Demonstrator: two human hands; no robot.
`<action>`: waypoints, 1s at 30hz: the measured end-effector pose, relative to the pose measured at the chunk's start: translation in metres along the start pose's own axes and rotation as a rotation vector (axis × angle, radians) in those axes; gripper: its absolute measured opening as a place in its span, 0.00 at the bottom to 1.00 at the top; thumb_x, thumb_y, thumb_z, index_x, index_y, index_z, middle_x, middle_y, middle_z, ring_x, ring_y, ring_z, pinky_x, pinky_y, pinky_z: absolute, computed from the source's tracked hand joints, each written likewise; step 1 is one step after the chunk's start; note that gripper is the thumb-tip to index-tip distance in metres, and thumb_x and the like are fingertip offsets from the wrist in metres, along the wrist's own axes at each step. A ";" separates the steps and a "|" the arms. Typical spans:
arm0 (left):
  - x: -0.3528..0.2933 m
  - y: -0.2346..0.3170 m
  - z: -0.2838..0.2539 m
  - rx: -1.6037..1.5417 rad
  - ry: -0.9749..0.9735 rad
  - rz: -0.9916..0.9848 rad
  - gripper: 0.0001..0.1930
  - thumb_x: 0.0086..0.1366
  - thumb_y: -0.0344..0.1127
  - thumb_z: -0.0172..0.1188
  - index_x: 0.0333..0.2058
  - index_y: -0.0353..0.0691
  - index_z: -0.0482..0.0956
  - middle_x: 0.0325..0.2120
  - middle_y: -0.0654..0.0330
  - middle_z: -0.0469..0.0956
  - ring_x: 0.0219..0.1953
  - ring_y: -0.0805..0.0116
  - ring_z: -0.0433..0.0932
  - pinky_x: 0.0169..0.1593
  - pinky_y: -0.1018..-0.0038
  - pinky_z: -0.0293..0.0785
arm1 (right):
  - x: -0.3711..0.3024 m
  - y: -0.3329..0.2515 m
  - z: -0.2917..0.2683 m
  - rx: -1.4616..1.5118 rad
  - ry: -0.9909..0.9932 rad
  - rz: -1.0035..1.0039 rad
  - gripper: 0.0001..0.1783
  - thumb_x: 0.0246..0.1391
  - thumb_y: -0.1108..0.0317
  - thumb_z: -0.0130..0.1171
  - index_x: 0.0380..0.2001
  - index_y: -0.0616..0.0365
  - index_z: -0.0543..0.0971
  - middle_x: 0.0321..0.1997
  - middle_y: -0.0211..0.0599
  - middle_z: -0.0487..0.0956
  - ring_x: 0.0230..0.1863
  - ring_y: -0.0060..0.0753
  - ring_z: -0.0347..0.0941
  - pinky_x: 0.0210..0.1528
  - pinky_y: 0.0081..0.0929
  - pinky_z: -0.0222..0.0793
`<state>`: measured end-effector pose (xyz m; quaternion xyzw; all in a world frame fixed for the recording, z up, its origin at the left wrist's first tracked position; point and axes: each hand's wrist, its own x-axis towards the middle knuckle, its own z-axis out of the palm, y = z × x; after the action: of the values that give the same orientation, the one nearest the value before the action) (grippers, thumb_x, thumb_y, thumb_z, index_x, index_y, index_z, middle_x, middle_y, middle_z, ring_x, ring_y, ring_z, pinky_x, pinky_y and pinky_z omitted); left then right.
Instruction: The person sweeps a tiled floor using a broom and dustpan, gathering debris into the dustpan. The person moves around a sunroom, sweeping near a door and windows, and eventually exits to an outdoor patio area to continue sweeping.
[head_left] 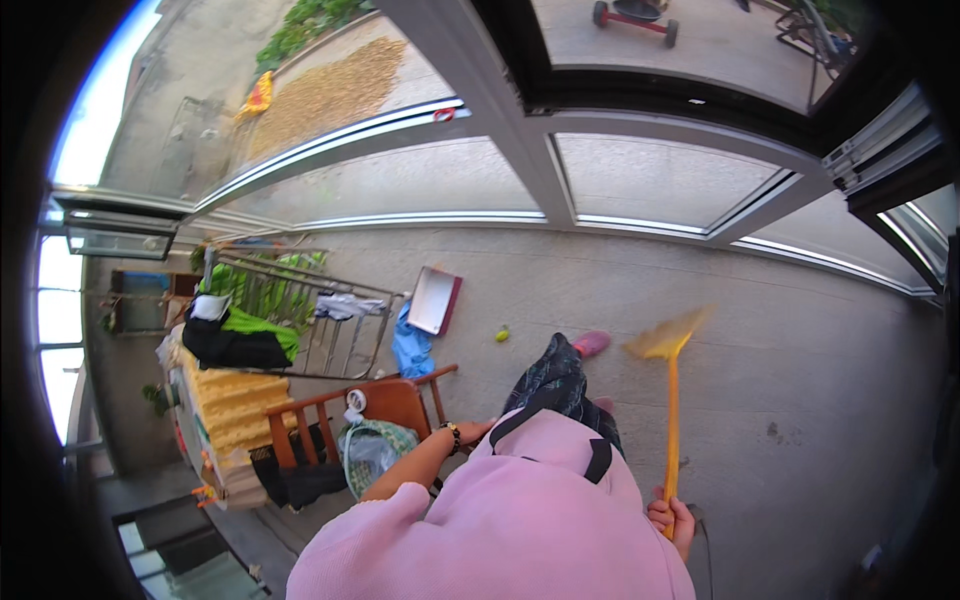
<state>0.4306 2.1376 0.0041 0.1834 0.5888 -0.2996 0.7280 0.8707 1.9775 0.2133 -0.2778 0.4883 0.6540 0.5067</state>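
Observation:
At the lower right, my right hand [672,520] is closed around the yellow handle of a broom [673,425]. The broom's straw-coloured head [667,336] is on the floor ahead, right of my pink shoe [592,343], and its bristles look blurred. My left hand [472,432], with a dark bracelet at the wrist, lies against the front of my pink top, and the top hides its fingers. A small green-yellow fruit-like thing [502,334] rests on the floor left of my feet.
To the left stand a wooden chair [390,402] with a bag on it and a metal rack [345,345] hung with clothes. An open box [436,300] and blue cloth [411,345] are beside the rack. Framed glass panels [660,180] run across the far side, with spread grain [335,95] outside.

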 end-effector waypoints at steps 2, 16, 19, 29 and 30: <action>-0.004 -0.035 0.008 -0.160 -0.020 -0.034 0.37 0.55 0.67 0.37 0.51 0.41 0.66 0.49 0.53 0.67 0.49 0.57 0.68 0.48 0.58 0.66 | 0.021 -0.002 -0.020 -0.166 0.072 0.001 0.09 0.52 0.63 0.45 0.30 0.57 0.69 0.17 0.22 0.60 0.13 0.14 0.54 0.15 0.15 0.52; 0.006 -0.101 0.008 0.481 0.239 0.481 0.27 0.58 0.50 0.44 0.50 0.36 0.62 0.48 0.45 0.65 0.52 0.53 0.64 0.53 0.69 0.58 | 0.214 0.089 0.027 -0.348 -0.090 0.587 0.12 0.52 0.64 0.48 0.19 0.52 0.61 0.12 0.22 0.58 0.10 0.12 0.54 0.08 0.11 0.48; 0.004 -0.111 -0.011 0.514 0.246 0.571 0.23 0.59 0.44 0.44 0.51 0.40 0.61 0.48 0.46 0.66 0.51 0.53 0.65 0.53 0.70 0.59 | 0.293 0.131 0.061 -0.470 -0.068 0.567 0.10 0.49 0.65 0.49 0.21 0.57 0.63 0.13 0.22 0.61 0.10 0.12 0.56 0.09 0.11 0.50; -0.041 -0.107 -0.037 0.151 0.235 0.511 0.14 0.62 0.34 0.46 0.45 0.38 0.67 0.35 0.63 0.71 0.38 0.75 0.68 0.44 0.80 0.64 | 0.338 0.016 -0.018 -0.158 -0.023 0.085 0.09 0.52 0.67 0.49 0.35 0.59 0.66 0.20 0.34 0.68 0.13 0.14 0.62 0.09 0.10 0.53; -0.041 -0.099 -0.042 0.294 0.228 0.565 0.13 0.62 0.35 0.46 0.44 0.38 0.68 0.35 0.62 0.71 0.38 0.74 0.69 0.44 0.79 0.64 | 0.316 -0.004 -0.042 -0.114 0.012 0.053 0.10 0.52 0.66 0.49 0.35 0.59 0.66 0.21 0.34 0.68 0.13 0.14 0.62 0.09 0.11 0.53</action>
<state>0.3297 2.0983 0.0417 0.4745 0.5430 -0.1454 0.6774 0.7639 2.0625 -0.0747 -0.2972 0.4607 0.6920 0.4696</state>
